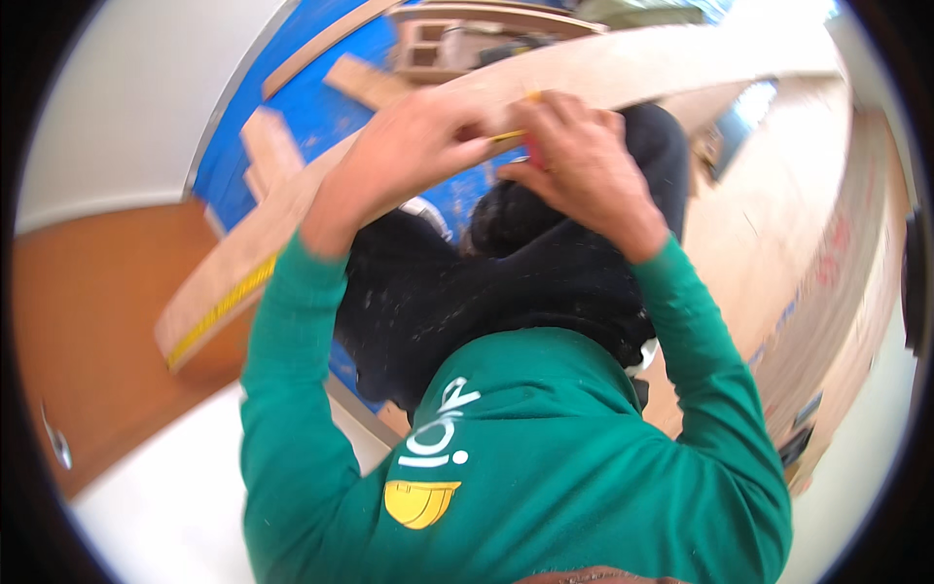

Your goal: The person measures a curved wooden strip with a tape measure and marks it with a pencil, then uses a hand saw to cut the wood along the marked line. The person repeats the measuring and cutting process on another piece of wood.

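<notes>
A long pale wooden board point(584, 70) stretches in front of me from lower left to upper right. The yellow blade of a tape measure point(229, 304) lies along its near edge at the left and passes under my left forearm. My left hand point(404, 151) is bent over the board's edge, thumb and fingers closed on the blade. Close beside it, my right hand point(584, 161) is closed around a small red part, apparently the tape measure's case. A short yellow stretch shows between the hands. Motion blurs both hands, and the fingers hide most of the case.
Blue sheeting point(336, 83) covers the floor ahead, with wood offcuts point(272, 146) on it. A wooden tray point(423, 49) with tools stands at the far side. Large stacked wooden sheets point(778, 214) lie at my right. An orange-brown wooden panel point(107, 311) is at the left, below a white wall.
</notes>
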Tool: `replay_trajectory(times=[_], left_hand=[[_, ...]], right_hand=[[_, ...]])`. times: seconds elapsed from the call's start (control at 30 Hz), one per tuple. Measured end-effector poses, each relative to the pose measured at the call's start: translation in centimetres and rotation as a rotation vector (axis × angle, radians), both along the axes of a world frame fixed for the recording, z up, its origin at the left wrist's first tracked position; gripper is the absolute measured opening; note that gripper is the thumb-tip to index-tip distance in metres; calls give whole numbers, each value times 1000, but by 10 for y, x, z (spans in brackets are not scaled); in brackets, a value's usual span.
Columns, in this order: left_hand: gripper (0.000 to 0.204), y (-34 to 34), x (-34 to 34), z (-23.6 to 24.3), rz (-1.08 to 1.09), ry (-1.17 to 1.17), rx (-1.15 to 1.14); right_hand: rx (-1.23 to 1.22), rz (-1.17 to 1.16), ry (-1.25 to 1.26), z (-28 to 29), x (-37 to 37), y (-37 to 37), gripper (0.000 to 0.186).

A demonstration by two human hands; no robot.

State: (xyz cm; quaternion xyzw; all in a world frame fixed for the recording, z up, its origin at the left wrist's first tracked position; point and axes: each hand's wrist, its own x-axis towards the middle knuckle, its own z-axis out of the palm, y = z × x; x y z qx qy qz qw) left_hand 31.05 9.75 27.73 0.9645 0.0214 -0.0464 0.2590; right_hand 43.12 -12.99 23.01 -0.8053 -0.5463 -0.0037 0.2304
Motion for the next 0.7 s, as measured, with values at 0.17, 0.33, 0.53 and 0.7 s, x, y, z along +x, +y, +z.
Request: replay_trajectory(times=[0.17, 0.33, 0.53, 0.7], left_hand=[[15, -36, -83, 16, 146, -160, 171], [13, -40, -151, 76, 445, 173, 178], [13, -83, -129, 120, 140, -113, 638], [31, -98, -73, 115, -53, -711, 819]], right_hand=[[313, 101, -32, -31, -12, -4, 37], [310, 176, 165, 9, -63, 7, 27], [459, 173, 439, 50, -105, 23, 21], [520, -224, 327, 44, -48, -38, 16]])
